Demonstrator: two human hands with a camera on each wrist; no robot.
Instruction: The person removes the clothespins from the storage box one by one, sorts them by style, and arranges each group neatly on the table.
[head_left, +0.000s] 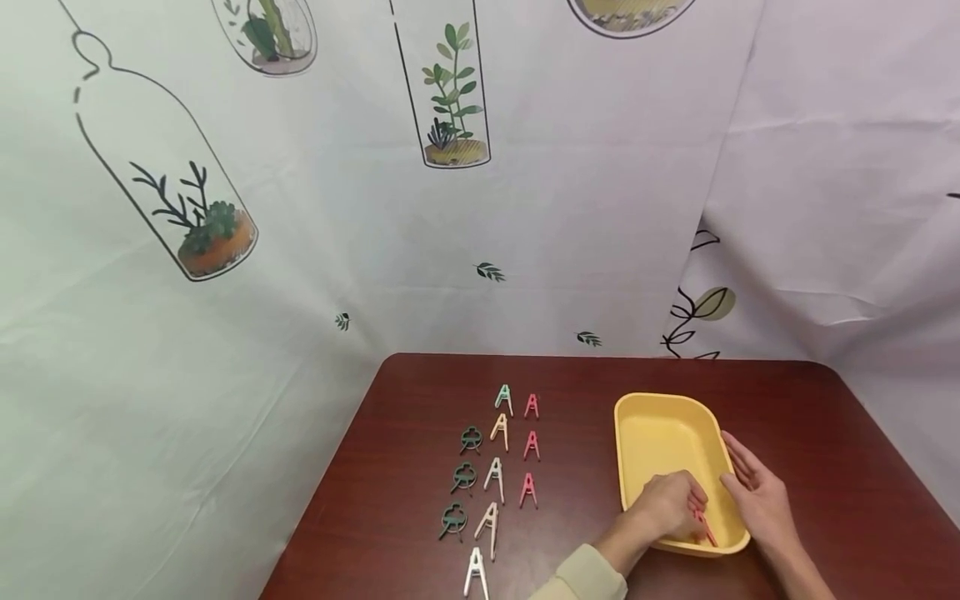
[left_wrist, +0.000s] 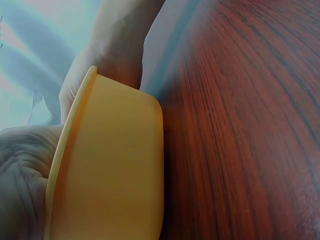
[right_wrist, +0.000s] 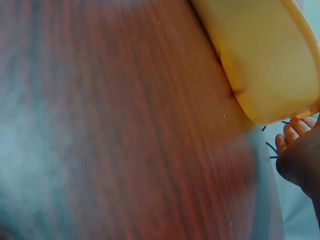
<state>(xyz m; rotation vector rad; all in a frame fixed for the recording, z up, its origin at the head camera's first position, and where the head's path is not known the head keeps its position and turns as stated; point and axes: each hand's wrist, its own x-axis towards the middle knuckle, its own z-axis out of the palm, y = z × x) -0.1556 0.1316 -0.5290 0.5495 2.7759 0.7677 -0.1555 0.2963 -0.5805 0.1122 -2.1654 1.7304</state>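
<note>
A yellow plastic tray sits on the right part of the table; its outer wall fills much of the left wrist view. My left hand reaches over its near-left rim with fingers curled down inside. They appear to pinch a red clothespin near the tray's bottom; the fingertips are partly hidden. On the tray's right side my right hand grips the rim, thumb at the edge and fingers along the outer wall. The right wrist view also has the tray's outer wall.
Left of the tray, clothespins lie in columns on the dark red table: red ones, pale ones with a green one at the top, and dark green round clips. A printed cloth hangs behind the table.
</note>
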